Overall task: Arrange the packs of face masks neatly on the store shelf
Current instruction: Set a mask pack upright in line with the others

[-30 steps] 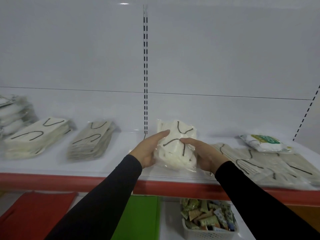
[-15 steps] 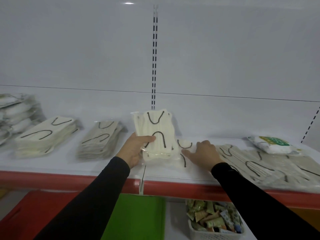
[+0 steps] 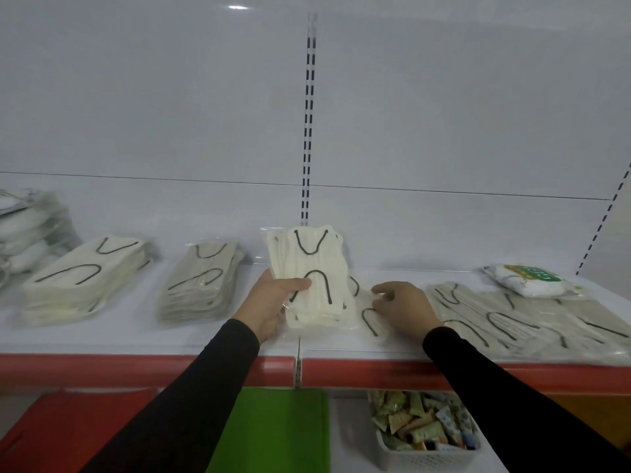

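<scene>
The left hand (image 3: 269, 307) grips a pack of white masks (image 3: 309, 278), thumb curled across its front and fingers hidden behind it. The pack stands nearly upright, its lower edge at or just above the shelf (image 3: 136, 339), in front of the slotted rail (image 3: 308, 124) in the back wall.

Just to the right, the right hand (image 3: 406, 308) rests palm down on another pack (image 3: 370, 319) lying flat on the shelf. Its fingers are loosely bent and spread over the clear wrapping, and I cannot tell whether they pinch it or only press on it. This flat pack lies partly behind the upright one.

Both arms wear black sleeves (image 3: 191, 404).

Left of the hands, a grey stack of packs (image 3: 201, 281) lies flat, then a cream stack (image 3: 82, 279), and at the far left a pile of clear bags (image 3: 25, 230). To the right, several grey packs (image 3: 512, 319) lie spread loosely and overlapping, with a white bag with a green label (image 3: 532, 281) at their back edge.

The shelf has a red front edge (image 3: 102, 370). Below it sit a red folder (image 3: 71, 428), a green folder (image 3: 276, 428) and a white basket (image 3: 426, 455) of small sachets.
</scene>
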Motion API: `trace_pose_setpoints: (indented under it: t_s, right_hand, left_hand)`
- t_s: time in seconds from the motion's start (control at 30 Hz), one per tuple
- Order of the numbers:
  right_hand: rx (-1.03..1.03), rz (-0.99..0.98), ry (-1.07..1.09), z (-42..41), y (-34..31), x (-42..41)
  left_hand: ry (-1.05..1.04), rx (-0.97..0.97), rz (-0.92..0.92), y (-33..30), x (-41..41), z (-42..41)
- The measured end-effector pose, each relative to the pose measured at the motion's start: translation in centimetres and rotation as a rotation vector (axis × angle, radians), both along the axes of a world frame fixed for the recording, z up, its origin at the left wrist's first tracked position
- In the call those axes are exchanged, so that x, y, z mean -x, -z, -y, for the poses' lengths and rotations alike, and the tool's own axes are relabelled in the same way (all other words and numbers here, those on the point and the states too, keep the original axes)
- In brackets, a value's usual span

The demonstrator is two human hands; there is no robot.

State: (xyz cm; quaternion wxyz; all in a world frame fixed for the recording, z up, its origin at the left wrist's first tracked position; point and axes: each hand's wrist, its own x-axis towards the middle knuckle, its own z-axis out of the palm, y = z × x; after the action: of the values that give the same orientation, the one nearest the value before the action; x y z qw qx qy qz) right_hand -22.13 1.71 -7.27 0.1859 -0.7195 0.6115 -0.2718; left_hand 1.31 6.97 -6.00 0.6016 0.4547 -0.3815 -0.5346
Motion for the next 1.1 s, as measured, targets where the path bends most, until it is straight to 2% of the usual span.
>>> trace_pose_setpoints:
  t_s: [0.1, 0.17, 0.23, 0.43, 0.57, 0.83, 1.0, 1.1]
  right_hand:
    - [0.017, 0.279, 0.017, -0.6, -0.3, 0.1]
    - [-0.046, 0.510, 0.033, -0.7, -0.8, 0.1]
    - [-0.104, 0.658, 0.022, -0.7, -1.2, 0.1]
    - [-0.351, 0.986, -0.092, -1.8, -2.3, -2.0]
    - [-0.491, 1.143, -0.160, -2.3, -3.6, -3.5]
    - [-0.425, 1.029, -0.433, -1.7, -5.2, -7.6]
    - [-0.427, 0.941, -0.620, -1.9, -6.5, -12.4]
    - [-0.409, 0.876, -0.637, -2.6, -6.6, -16.0]
  left_hand:
    - [0.026, 0.029, 0.003, 0.0, -0.3, -0.2]
    - [0.043, 0.036, -0.031, -0.1, -0.5, -0.3]
    - [0.063, 0.039, -0.084, -0.2, -0.6, -0.4]
    - [0.226, 0.115, -0.131, -1.4, 0.0, -0.5]
    - [0.191, 0.086, -0.012, -1.6, 0.8, -0.7]
    - [0.103, 0.037, -0.029, -3.9, -0.7, -3.6]
    - [-0.008, 0.136, 0.105, -5.8, -4.5, -7.3]
    - [-0.112, 0.109, 0.088, -6.1, -7.4, -8.8]
